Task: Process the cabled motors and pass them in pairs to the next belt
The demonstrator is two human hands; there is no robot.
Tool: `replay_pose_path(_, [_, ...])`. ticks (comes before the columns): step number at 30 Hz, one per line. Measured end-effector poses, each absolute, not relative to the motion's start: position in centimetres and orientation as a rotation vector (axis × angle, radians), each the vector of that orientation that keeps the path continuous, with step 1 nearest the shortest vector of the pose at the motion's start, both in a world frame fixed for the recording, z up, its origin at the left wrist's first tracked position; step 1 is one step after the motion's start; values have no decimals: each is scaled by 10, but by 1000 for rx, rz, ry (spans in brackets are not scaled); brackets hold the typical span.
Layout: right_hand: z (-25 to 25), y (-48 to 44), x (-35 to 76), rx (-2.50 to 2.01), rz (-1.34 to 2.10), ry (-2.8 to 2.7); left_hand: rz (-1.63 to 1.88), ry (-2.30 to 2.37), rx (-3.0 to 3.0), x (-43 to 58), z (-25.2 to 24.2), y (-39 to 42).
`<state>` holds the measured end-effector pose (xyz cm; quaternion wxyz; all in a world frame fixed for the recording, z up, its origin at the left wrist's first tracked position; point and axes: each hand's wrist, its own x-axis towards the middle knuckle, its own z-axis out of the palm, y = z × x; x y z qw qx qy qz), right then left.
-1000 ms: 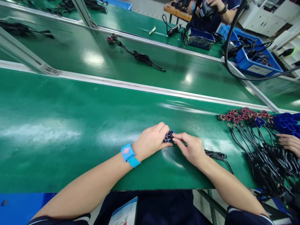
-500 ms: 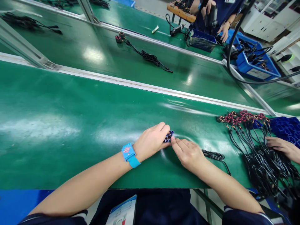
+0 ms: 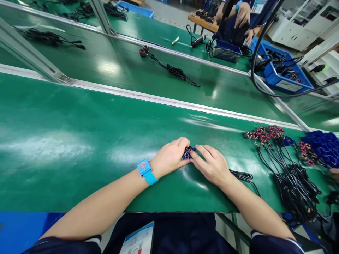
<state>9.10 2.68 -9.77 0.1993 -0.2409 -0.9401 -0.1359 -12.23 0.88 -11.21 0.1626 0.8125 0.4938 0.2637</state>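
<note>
My left hand (image 3: pixel 172 154), with a blue strap on its wrist, is closed around a small round motor stator (image 3: pixel 188 152) with copper coils and blue plastic parts. My right hand (image 3: pixel 212 165) pinches the stator's right edge with thumb and fingertips. Both hands hold it low over the green worktop (image 3: pixel 87 169), near the front edge. A bundled black cable (image 3: pixel 242 175) emerges from beneath my right hand; whether it joins the stator is hidden. The stator's underside is covered by my fingers.
On the right lie several coil stators (image 3: pixel 262 134) with black cables (image 3: pixel 296 187), beside a pile of blue plastic frames (image 3: pixel 324 146). A metal rail (image 3: pixel 148 98) runs behind my hands. One cabled stator (image 3: pixel 143 52) lies beyond it. Across the bench, a person works near blue bins (image 3: pixel 288 83).
My right fingers have shifted on the stator, and more of it shows. At the right, a co-worker's hand has drawn back, and some stators have moved right, apart from the pile.
</note>
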Motion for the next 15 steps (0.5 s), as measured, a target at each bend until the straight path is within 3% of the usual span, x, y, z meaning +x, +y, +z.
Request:
replay_pose_path(8, [-106,24,86,-711,-208,-2631,877,1454,2612,-122,-107,1])
replay_pose_path(15, [-110,24,85,-778,-12,-2589,762,1499,2756,-118,-99,-6])
